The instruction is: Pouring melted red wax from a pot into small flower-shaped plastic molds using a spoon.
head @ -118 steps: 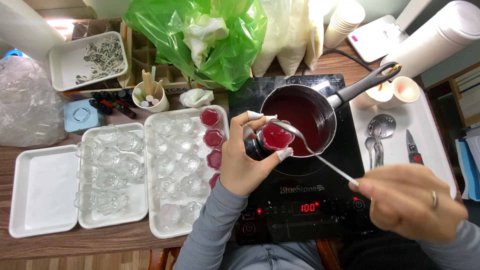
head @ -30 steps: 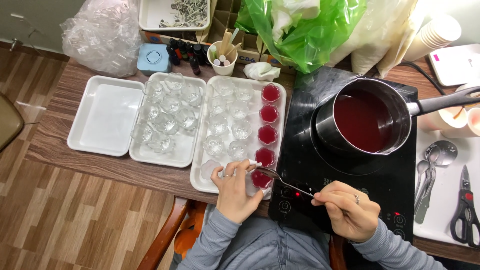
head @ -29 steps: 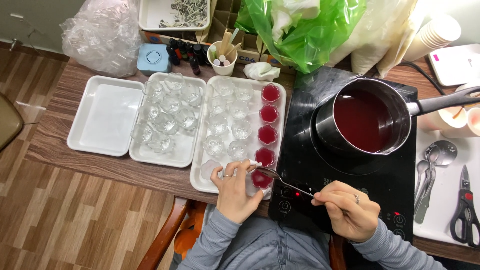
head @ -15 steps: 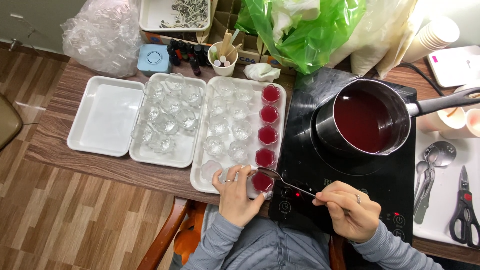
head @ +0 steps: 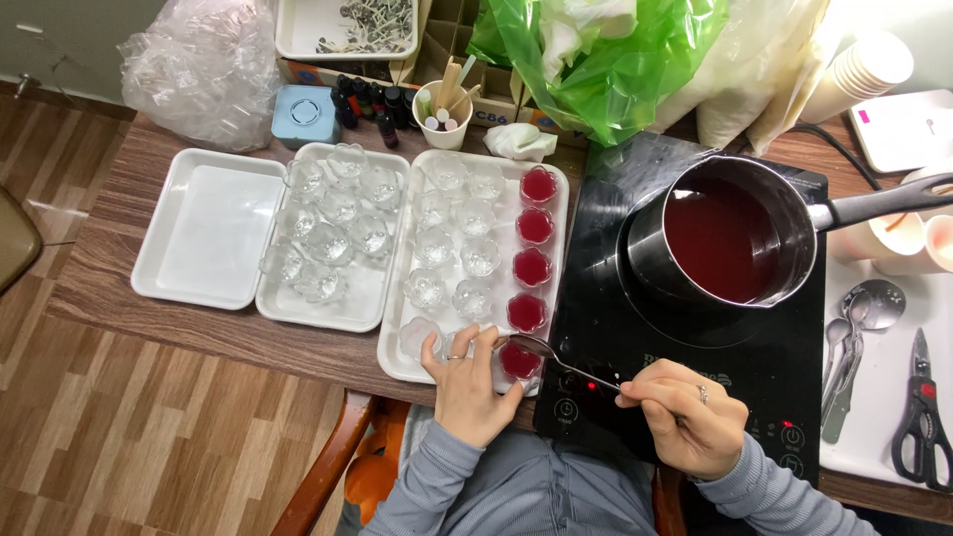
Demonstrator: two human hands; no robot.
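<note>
Seen from above at a cluttered wooden table (head: 129,328): left hand (head: 467,382) curled around a small red-filled cup (head: 518,361) at the near right corner of a white tray (head: 397,347), fingers wrapped on its left side. Right hand (head: 685,417) clenched on the handle of a metal spoon (head: 551,352), long axis running left and slightly away from that hand, bowl poised just over the cup's rim. Cup closer to the left hand, directly touching it; spoon hand well to the right, above the black induction cooktop (head: 596,288). 4 more red cups (head: 531,248) lined up along the tray's right edge, clear empty cups (head: 437,238) beside them. Saucepan (head: 720,238) of red liquid on the cooktop, farther back and right. Wood-patterned floor (head: 119,437) at left.
</note>
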